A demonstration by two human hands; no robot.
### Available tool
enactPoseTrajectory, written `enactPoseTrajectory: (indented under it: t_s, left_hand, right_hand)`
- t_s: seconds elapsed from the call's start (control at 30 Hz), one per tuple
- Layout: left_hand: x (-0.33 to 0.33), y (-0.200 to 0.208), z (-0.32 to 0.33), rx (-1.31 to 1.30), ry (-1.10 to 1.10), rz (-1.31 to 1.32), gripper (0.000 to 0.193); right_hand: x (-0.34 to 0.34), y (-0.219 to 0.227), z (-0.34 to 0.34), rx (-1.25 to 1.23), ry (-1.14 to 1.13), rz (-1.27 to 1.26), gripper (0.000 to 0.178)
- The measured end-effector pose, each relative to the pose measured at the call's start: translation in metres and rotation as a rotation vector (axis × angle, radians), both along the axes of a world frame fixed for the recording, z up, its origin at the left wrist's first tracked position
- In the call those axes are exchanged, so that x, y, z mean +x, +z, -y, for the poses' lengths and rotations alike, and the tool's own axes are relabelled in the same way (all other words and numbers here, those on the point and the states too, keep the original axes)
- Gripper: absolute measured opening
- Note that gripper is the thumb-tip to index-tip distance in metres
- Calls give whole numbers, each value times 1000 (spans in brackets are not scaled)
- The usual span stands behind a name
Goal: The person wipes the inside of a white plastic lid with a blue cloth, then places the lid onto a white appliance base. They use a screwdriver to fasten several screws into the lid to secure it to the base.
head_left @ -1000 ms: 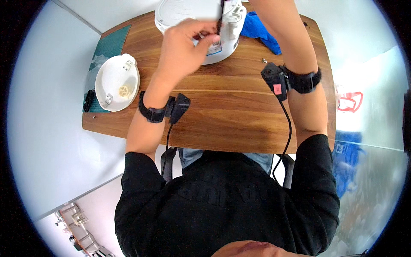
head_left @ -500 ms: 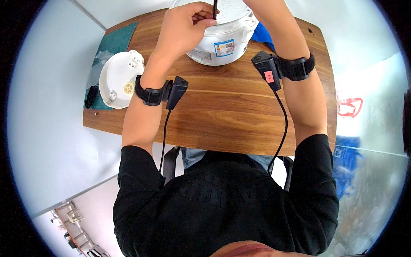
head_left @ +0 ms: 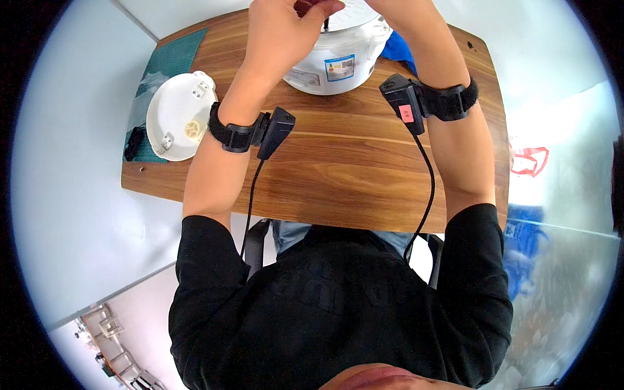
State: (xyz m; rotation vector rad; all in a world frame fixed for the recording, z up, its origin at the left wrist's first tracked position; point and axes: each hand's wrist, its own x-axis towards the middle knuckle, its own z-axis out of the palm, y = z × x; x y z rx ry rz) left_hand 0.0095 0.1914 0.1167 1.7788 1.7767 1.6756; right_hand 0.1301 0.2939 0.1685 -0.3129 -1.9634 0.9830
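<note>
A white rice cooker (head_left: pixel 312 62) with a blue-edged label stands at the far middle of the table. My left hand (head_left: pixel 286 29) reaches over its top, fingers curled and thumb pressed in, closed around a thin dark rod (head_left: pixel 326 26) like a screwdriver shaft. The rod points down at the cooker's pale top. The upper part of this rod is out of the picture. Of my right hand (head_left: pixel 396 12) only the part near the wrist shows at the top edge, above the cooker's right side; its fingers are cut off.
A round white cover (head_left: pixel 175 107) with small fittings and a yellowish disc lies on a green mat (head_left: pixel 175 55) at the left. Blue material (head_left: pixel 398 52) sits behind the cooker's right side. Black cables hang from the devices strapped to both forearms.
My left hand has shifted slightly up and away, and its fingers are now partly beyond the top edge. Less of the dark rod shows. My right arm has barely moved.
</note>
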Motion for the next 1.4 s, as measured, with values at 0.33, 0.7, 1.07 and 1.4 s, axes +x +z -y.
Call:
enactPoseTrajectory:
  t_s: [0.33, 0.7, 1.07, 1.4]
  left_hand:
    - [-2, -10, -6, 164, 8, -181, 18]
    - [-41, -42, -13, -68, 10, 8, 15]
    - [-37, -47, -15, 43, -73, 45, 18]
    - [-35, -46, -25, 69, -14, 103, 16]
  right_hand:
    - [-13, -10, -16, -209, 394, -275, 39]
    - [-13, -1, 12, 61, -3, -65, 30]
    - [-10, -8, -6, -179, 358, 1, 24]
    - [-5, -1, 3, 40, 42, 10, 31]
